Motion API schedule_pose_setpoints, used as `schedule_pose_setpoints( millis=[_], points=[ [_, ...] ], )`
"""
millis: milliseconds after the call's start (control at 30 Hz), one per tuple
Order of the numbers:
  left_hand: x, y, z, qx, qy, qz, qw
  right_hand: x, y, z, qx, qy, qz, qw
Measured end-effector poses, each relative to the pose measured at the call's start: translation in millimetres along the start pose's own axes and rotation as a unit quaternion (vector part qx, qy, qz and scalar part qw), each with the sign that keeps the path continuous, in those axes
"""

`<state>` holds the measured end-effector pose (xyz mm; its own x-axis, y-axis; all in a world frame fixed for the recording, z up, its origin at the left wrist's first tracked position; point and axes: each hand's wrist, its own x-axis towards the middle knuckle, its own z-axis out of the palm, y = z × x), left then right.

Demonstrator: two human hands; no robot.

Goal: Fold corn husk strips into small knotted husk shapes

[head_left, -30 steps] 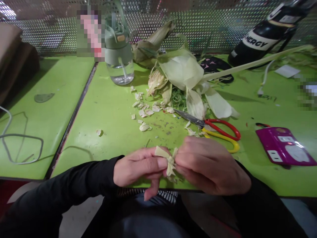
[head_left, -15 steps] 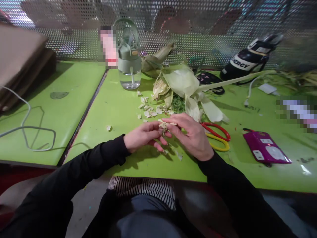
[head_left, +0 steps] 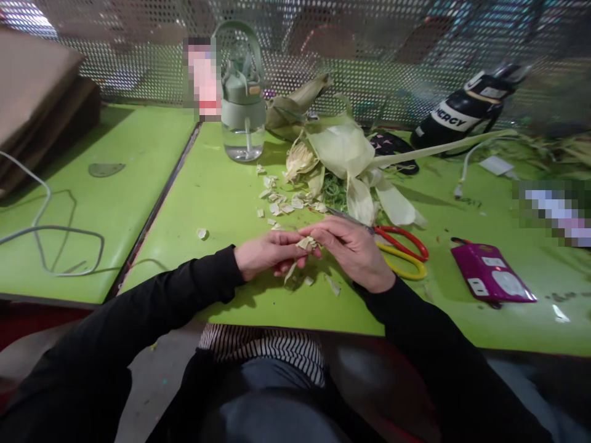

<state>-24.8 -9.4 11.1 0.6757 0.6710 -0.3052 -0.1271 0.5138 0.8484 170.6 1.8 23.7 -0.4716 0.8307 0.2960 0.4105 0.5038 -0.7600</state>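
My left hand (head_left: 265, 253) and my right hand (head_left: 353, 251) meet over the green table (head_left: 221, 203), both pinched on a small pale knot of corn husk (head_left: 308, 243). A strip of husk hangs down from it toward the table. Just right of my right hand lie scissors with red and yellow handles (head_left: 401, 249). Behind them is a pile of corn husks (head_left: 341, 154), with small husk scraps (head_left: 277, 203) scattered in front of it.
A green water bottle (head_left: 242, 98) stands at the back by a perforated metal screen. A magenta power strip (head_left: 492, 274) lies at right, a black-and-white shoe (head_left: 466, 107) at back right. A grey cable (head_left: 55, 237) loops on the left table.
My hands have moved away from my body onto the table with the husk knot still pinched between them. The view has pulled back and shifted slightly.
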Motion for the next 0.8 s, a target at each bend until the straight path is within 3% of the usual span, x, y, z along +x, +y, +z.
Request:
schedule_pose_setpoints(
  millis=[100,200,367,467,633,800],
  points=[
    [5,-1,-0.3,-0.022,0.02,0.013,0.999,2,3,2,0.048,0.001,0.071,0.996],
    [9,2,-2.1,-0.048,0.057,0.079,0.994,2,5,0,0.104,0.057,0.14,0.983],
    [12,13,-5.7,0.012,0.107,0.16,0.981,2,2,-1,0.132,0.02,0.122,0.983],
    [14,23,-1.4,0.088,0.151,0.166,0.971,6,1,3,0.194,0.049,0.125,0.972],
    [23,34,13.6,0.2,0.202,0.158,0.946,13,7,5,0.314,0.099,0.17,0.929],
    [33,35,27.3,0.178,0.203,0.155,0.95,13,14,-2,0.384,0.121,0.198,0.894]
  ],
)
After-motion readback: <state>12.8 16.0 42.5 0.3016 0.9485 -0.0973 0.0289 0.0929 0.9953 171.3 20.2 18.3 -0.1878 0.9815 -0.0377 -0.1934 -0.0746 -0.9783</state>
